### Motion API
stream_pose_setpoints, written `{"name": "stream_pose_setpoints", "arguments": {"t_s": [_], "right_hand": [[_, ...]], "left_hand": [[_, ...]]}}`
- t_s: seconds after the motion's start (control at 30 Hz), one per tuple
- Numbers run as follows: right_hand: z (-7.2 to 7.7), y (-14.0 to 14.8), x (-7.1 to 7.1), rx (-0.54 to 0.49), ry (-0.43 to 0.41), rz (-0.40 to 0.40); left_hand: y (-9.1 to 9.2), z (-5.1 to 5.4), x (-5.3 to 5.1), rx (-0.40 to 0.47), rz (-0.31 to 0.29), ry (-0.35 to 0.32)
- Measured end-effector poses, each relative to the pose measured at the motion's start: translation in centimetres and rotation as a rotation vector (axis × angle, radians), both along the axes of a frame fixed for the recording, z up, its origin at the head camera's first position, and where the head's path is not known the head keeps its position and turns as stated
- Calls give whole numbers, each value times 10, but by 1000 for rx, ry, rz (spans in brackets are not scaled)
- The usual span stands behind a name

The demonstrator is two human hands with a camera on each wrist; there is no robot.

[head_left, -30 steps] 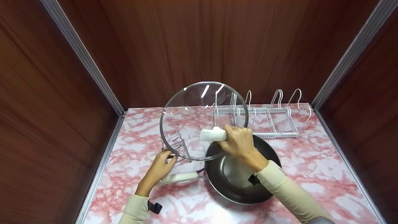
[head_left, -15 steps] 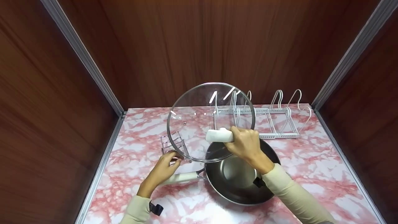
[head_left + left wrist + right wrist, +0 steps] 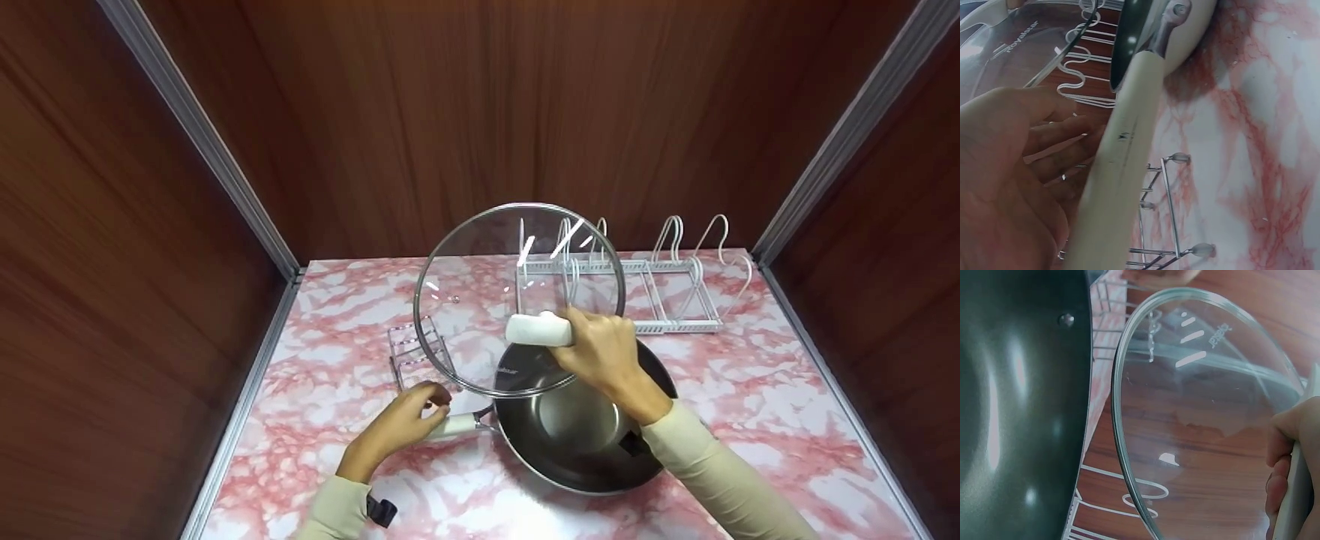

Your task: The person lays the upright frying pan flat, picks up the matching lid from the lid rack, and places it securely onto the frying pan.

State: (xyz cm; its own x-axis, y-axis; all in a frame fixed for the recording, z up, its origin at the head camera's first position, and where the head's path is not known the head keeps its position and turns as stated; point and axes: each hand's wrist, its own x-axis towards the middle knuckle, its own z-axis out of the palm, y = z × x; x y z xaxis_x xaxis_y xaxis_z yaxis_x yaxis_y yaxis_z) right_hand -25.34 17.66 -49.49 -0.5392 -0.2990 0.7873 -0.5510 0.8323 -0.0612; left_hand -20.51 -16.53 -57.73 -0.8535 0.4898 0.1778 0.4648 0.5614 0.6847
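Observation:
My right hand (image 3: 604, 349) grips the white handle (image 3: 536, 330) of a round glass lid (image 3: 472, 262). The lid is held up and tilted over the far left part of a dark frying pan (image 3: 525, 442), apart from it in the right wrist view. The pan sits on the table with its cream handle (image 3: 456, 426) pointing left. My left hand (image 3: 401, 424) is over that handle, fingers loosely curled and holding nothing. Seen from the left wrist, the fingers are beside the pan handle, not wrapped round it; whether they touch it I cannot tell.
A small metal wire rack (image 3: 409, 349) stands just beyond my left hand, partly behind the lid. Farther back on the right is a white rack (image 3: 679, 327) with several upright wire loops. Brown wood-look panels (image 3: 480, 112) enclose the marbled pink-and-white table (image 3: 337, 300).
The lid has shifted right and slightly nearer in my right hand. My left hand has drawn back from the small wire rack and lid rim to over the pan handle.

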Motion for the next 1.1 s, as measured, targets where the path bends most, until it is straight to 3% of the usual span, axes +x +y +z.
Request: {"name": "stream_pose_setpoints", "arguments": {"t_s": [0.13, 0.3, 0.43, 0.73, 1.1], "right_hand": [[-2, 3, 1, 8, -12, -7], [-4, 7, 2, 16, -24, -21], [-6, 10, 2, 13, -31, -34], [-10, 18, 4, 16, -45, -71], [-13, 29, 6, 8, -60, -91]], "left_hand": [[1, -2, 3, -85, 10, -50], [0, -1, 6, -218, 38, -61], [0, 0, 7, -330, 64, -28], [0, -6, 9, -473, 67, 60], [2, -11, 8, -544, 77, 130]]}}
